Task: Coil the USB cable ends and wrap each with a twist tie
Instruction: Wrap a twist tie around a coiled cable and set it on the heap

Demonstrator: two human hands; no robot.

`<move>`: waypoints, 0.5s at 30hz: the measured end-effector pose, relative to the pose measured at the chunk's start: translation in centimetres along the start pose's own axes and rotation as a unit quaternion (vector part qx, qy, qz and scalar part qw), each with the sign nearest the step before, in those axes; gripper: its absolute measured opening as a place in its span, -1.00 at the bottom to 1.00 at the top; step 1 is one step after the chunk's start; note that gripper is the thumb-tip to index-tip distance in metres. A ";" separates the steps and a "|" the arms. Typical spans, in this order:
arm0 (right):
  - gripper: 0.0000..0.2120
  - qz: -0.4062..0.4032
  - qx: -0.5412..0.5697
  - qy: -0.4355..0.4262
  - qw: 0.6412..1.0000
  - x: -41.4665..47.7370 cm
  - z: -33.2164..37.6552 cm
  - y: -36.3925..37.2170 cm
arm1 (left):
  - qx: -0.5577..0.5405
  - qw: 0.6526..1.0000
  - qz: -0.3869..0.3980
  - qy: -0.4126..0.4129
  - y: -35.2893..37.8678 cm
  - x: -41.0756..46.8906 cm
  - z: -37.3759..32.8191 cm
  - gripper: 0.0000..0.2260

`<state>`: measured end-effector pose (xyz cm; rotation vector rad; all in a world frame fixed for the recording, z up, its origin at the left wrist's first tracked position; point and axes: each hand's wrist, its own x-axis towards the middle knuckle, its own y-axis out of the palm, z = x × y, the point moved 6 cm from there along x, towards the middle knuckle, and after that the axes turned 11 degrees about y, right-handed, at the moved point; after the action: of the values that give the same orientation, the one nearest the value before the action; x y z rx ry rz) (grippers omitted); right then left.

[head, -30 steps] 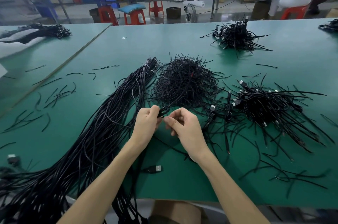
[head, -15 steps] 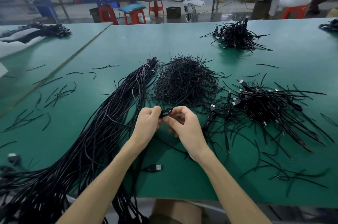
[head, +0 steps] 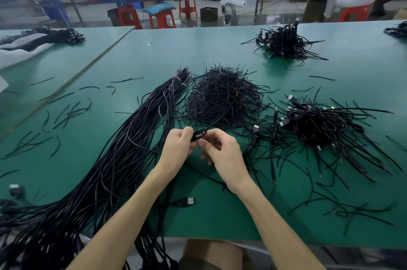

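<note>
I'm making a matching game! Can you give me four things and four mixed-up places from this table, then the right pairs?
Things:
1. long cable bundle
2. small coil
3. loose USB plug
4. twist tie heap

Places:
A. pinched by left hand and right hand
B. lying between the forearms
C. heaped just beyond the hands
D. stretched out left of the hands

Pairs: 1-D, 2-A, 3-B, 4-C
</note>
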<state>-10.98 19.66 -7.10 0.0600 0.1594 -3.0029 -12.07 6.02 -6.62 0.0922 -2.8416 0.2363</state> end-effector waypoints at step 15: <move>-0.96 0.015 0.000 0.004 1.000 -0.1 0.1 0.3 | 0.003 1.000 -0.006 -0.005 -0.4 0.1 0.0 -0.70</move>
<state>-10.86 19.36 -7.03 0.0745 0.1578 -2.9723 -12.09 5.63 -6.56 0.1127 -2.8495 0.2435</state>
